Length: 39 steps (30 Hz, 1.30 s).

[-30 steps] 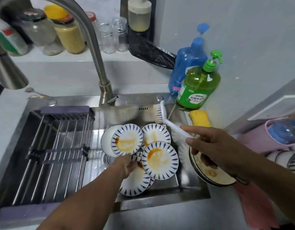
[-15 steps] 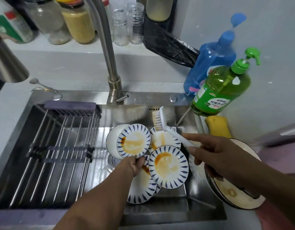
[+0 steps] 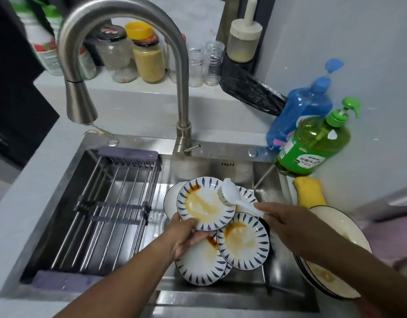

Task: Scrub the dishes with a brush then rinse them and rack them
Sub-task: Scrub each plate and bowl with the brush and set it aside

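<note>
Over a stainless steel sink [image 3: 282, 283], the left hand [image 3: 183, 235] grips the near rim of a stained, blue-patterned white plate [image 3: 206, 204], tilted face-up above other soiled plates [image 3: 242, 245]. The right hand [image 3: 287, 222] clasps a white plastic dish brush [image 3: 231, 196], its handle running from lower right to upper left, bristles touching the plate's right edge.

The green pump bottle [image 3: 312, 143] beside the sink is wearing a green and white label with Chinese characters, too blurred to read. The labels on the blue bottle [image 3: 298, 115] and the jars are showing nothing legible.
</note>
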{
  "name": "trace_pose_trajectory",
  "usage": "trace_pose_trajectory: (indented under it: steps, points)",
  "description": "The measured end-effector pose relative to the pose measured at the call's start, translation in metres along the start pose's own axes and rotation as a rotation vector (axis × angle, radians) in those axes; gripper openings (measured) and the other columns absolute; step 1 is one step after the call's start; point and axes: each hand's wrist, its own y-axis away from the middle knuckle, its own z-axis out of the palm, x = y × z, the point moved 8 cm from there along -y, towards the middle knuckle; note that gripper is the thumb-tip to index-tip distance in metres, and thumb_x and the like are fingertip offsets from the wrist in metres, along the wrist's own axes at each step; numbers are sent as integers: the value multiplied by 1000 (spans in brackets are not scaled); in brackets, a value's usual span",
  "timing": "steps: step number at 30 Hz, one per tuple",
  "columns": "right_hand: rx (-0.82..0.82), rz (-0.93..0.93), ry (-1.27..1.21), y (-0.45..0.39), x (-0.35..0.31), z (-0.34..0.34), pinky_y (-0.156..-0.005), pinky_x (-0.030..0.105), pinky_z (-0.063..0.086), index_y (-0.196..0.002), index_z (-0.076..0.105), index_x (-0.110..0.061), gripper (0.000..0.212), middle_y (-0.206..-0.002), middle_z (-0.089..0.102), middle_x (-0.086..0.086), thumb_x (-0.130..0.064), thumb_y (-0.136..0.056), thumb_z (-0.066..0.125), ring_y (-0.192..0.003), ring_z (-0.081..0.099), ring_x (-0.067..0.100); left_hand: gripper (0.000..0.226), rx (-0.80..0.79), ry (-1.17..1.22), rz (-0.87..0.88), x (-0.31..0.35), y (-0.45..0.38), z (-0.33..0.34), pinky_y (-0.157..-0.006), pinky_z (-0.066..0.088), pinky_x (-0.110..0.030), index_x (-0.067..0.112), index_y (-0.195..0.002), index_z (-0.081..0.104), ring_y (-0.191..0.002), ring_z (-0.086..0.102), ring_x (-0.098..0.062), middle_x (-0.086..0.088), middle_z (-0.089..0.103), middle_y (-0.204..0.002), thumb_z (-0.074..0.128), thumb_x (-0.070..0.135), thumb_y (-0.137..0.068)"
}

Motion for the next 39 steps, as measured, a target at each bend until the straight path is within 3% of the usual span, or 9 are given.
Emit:
trace_pose_trajectory:
  steps: [2, 5, 9, 13, 17, 20, 27, 32, 39]
  points:
    - [36, -19, 198, 1, -4, 1, -79, 31, 55, -140, 56, -42, 36, -111, 71, -7, -34, -107, 41, -89, 66, 9, 53, -110, -44, 12, 10, 23, 7, -66, 65, -48, 13, -139, 47, -87, 76, -42, -25, 64, -124, 52, -16, -94]
    - [110, -45, 397, 1, -9, 1, -67, 31, 52, -135, 49, -44, 33, -104, 66, -7, -32, -106, 37, -84, 63, 13, 56, -226, -100, 22, 24, 56, 17, -71, 64, -52, 15, -139, 47, -93, 74, -46, -26, 62, -128, 51, -18, -93]
    - [172, -3, 441, 5, -20, -7, -64, 32, 46, -137, 49, -45, 38, -87, 52, -7, -29, -102, 44, -79, 58, 18, 57, -380, -118, 31, 31, 94, 30, -74, 63, -54, 18, -139, 45, -103, 70, -51, -29, 62, -131, 46, -18, -95]
    - [122, -75, 357, 16, -55, -8, -78, 39, 54, -139, 53, -43, 36, -101, 66, 1, -34, -105, 45, -92, 64, 24, 60, -475, -162, 41, 31, 124, 39, -78, 60, -59, 21, -140, 46, -102, 72, -48, -26, 65, -128, 43, -19, -95]
    - [8, -172, 286, 45, -82, 0, -83, 38, 55, -139, 54, -51, 36, -114, 69, -5, -40, -105, 49, -93, 65, 17, 61, -502, -186, 78, 34, 138, 31, -79, 57, -62, 19, -141, 45, -102, 73, -44, -24, 60, -130, 43, -21, -94]
    - [-82, -180, 457, 68, -66, 4, -85, 38, 54, -138, 50, -52, 35, -114, 68, -6, -42, -105, 45, -99, 63, 17, 64, -504, -186, 106, 41, 144, 16, -78, 57, -61, 19, -141, 45, -108, 69, -50, -24, 59, -132, 45, -22, -93]
    - [104, -123, 401, 60, -53, -26, -82, 36, 51, -140, 44, -62, 40, -115, 64, -7, -44, -104, 44, -105, 62, 19, 61, -598, -248, 94, 38, 169, 17, -81, 57, -62, 19, -139, 48, -109, 67, -54, -26, 59, -133, 42, -21, -93]
    - [-5, -287, 451, 69, -98, -6, -82, 37, 51, -143, 43, -57, 39, -113, 61, -9, -48, -106, 43, -101, 61, 17, 64, -597, -244, 69, 31, 173, 18, -80, 56, -63, 20, -137, 48, -111, 66, -55, -27, 58, -130, 38, -24, -93]
    - [84, -71, 617, 65, -60, -25, -69, 35, 47, -142, 37, -53, 44, -103, 56, -3, -30, -105, 42, -98, 65, 25, 68, -535, -187, 136, 46, 170, 4, -75, 58, -63, 23, -142, 44, -108, 66, -57, -23, 52, -137, 42, -22, -91]
